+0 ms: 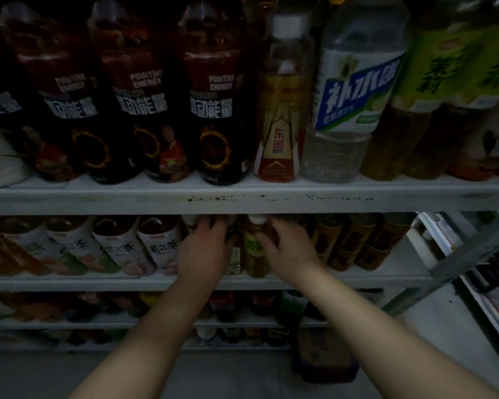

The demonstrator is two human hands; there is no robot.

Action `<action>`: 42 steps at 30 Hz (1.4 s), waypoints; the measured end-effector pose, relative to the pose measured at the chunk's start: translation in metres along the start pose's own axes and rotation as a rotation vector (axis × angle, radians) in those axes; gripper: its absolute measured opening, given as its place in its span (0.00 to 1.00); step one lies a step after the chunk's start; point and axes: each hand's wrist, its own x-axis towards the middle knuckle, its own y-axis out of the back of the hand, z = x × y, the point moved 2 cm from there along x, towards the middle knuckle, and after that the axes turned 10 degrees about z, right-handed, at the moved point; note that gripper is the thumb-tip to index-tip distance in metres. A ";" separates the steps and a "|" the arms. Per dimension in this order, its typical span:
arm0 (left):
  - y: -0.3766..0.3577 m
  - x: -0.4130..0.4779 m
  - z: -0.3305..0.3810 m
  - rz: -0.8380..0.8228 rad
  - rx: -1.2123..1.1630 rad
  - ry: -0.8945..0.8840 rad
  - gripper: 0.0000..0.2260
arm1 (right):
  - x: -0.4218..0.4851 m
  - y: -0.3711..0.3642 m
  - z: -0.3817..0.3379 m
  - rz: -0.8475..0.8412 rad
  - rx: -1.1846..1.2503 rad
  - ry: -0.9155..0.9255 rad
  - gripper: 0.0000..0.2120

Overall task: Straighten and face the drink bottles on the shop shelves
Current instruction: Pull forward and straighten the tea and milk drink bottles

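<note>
Shelf (357, 279): we work the middle one.
Right hand (288, 249): clamped round the green-labelled bottle (254, 256).
Left hand (203, 251): curled just beside; its hold we cannot tell.
Bottle: upright at the shelf front; we twist gently, label outward.

green-label bottle (254, 249) | white cap, amber drink | upright | middle shelf (69, 282), front row

Position: worn on the head, facing the shelves (271, 198).
Direction: forward and down, floor (213, 375) at the bottom edge.
Nearness: close; left hand (202, 250) and right hand (290, 250) hold bottles (254, 254) on the middle shelf (69, 282).
</note>
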 end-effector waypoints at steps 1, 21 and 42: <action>0.001 -0.002 0.002 0.012 0.011 0.019 0.23 | -0.009 0.005 0.008 -0.023 0.027 -0.002 0.19; -0.047 -0.069 0.076 -0.033 -0.325 0.142 0.08 | -0.052 0.125 0.192 0.448 0.383 -0.634 0.27; -0.114 -0.081 0.117 -0.435 -0.372 0.391 0.17 | -0.048 0.121 0.215 0.134 0.424 -0.498 0.41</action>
